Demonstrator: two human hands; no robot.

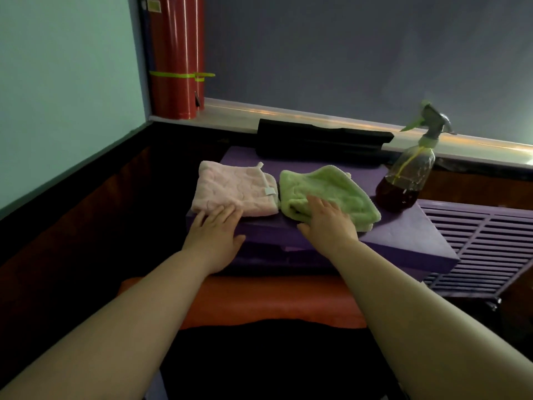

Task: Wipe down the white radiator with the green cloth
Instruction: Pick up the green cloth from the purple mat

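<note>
Under the right hand (328,220): the green cloth (331,186), loosely folded on the purple counter (403,238), fingers spread flat over its near half and not yet closed on anything. Just to the left of that hand, the pink cloth (230,189), almost touching the green one, with the left hand (216,232) lying open and flat on its near edge, fingertips on the fabric, palm on the counter. Beyond and to the right of the right hand, a spray bottle (406,180) standing upright near the counter's far corner, dark liquid in its lower part. Further right and lower, the slatted radiator (484,243), tinted purple in this light, well apart from both hands. Probably the pick-up step, with no wiping begun. To do it well: curl the right fingers down into the thick folded middle of the green cloth rather than pinching one loose corner, gathering enough layers for a firm pad in the palm. Keep the left hand pressed on the pink cloth, or draw it clear, so as not to drag it along at the seam between the two. Lift straight up before swinging right, passing on the near side of the bottle to avoid knocking it over. Then lay the pad flat against the radiator's top and follow the slats lengthwise.
</note>
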